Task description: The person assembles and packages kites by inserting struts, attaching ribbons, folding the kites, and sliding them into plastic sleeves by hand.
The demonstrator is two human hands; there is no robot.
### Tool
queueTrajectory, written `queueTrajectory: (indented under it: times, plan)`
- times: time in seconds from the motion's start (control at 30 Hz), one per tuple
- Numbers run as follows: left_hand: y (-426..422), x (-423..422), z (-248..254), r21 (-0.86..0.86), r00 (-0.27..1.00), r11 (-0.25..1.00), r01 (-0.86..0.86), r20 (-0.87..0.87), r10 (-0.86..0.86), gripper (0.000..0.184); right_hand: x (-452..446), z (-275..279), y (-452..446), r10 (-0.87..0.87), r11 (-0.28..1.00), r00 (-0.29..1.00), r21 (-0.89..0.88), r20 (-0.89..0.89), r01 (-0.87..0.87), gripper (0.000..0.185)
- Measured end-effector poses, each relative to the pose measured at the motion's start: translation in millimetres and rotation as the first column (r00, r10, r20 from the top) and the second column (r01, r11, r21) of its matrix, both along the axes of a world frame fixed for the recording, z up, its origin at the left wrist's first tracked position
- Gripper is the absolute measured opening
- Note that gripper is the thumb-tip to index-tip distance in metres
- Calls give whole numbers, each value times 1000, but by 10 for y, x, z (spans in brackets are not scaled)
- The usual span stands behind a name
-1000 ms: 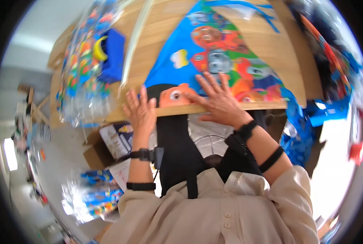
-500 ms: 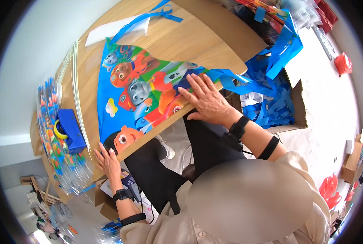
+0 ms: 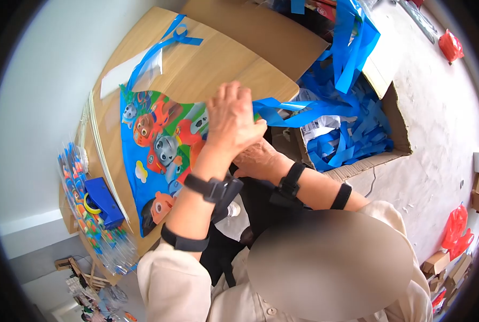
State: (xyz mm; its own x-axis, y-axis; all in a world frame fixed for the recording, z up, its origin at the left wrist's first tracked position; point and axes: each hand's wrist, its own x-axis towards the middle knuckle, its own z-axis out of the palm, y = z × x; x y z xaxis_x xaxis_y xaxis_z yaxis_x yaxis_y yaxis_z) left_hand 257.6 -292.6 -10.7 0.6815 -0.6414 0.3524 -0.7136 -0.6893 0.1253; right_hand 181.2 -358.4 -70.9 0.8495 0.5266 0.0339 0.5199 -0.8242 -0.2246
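Observation:
A kite sheet (image 3: 151,155) printed with cartoon dogs and a child's face lies on the wooden table, with a blue border along its left side. My left hand (image 3: 229,115) has crossed over to the sheet's right part, palm down, fingers side by side and thumb held out. Just below it, at the table's edge, is my right hand (image 3: 258,159); its fingers are mostly hidden beneath the left hand. Blue streamers (image 3: 304,111) run from the sheet's right end towards the box. Another blue ribbon (image 3: 161,48) trails from its upper corner.
A cardboard box (image 3: 371,161) full of cut blue strips stands right of the table (image 3: 239,59). At the left lie thin white rods (image 3: 104,155), a blue tape dispenser (image 3: 104,203) and bagged printed pieces (image 3: 83,214). Red bags (image 3: 455,228) rest on the floor at the right.
My left hand has left the sheet's lower left corner and crossed right, over the right hand. My right hand has slid slightly down towards me. The whole view has shifted a little.

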Motion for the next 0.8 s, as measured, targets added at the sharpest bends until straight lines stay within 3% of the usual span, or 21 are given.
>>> queueTrajectory:
  times: [0.03,0.1,0.2,0.27,0.33,0.47,0.5,0.53,0.57,0.6,0.67,0.73,0.8]
  plan:
    - [-73,13,-44,9,1000,1000,8,-1,-8,37,7,-123,53,-8,1000,1000,9,-1,8,89]
    - [-189,41,-112,237,994,971,-28,-96,52,27,40,-365,155,-114,993,960,18,255,114,75]
    - [-244,138,-197,273,998,961,-46,-37,58,25,21,-264,90,-38,996,976,-75,216,55,66]
    - [-260,196,-239,249,1000,968,-9,2,8,20,22,-126,46,-35,994,979,-93,199,55,71]
    - [-300,284,-291,178,995,982,61,71,-74,16,67,-77,21,10,1000,999,28,48,-11,72]
    - [-443,367,-201,14,1000,1000,-8,7,8,9,82,-113,44,-28,995,996,100,90,19,70]
    - [-468,372,-75,-316,957,940,-127,-288,33,10,74,-81,45,-81,989,990,129,118,65,67]
    - [-497,369,88,-555,833,767,-323,-551,-48,11,70,-63,50,-136,981,980,160,143,113,65]
    - [-501,378,214,-688,824,635,-352,-550,-138,12,84,-94,54,-112,992,969,87,221,95,82]
    - [-481,394,351,-791,817,477,-384,-532,-224,14,59,-117,51,-115,991,969,91,218,97,82]
    - [-260,461,705,-871,924,410,-272,-356,-143,21,26,51,-1,-83,997,986,18,143,81,85]
    - [173,368,1238,-933,819,262,-247,-345,-458,25,41,25,23,-103,992,988,86,112,94,86]
    - [816,313,1633,-934,641,15,-358,-257,-723,27,32,21,23,-107,992,986,82,127,97,84]
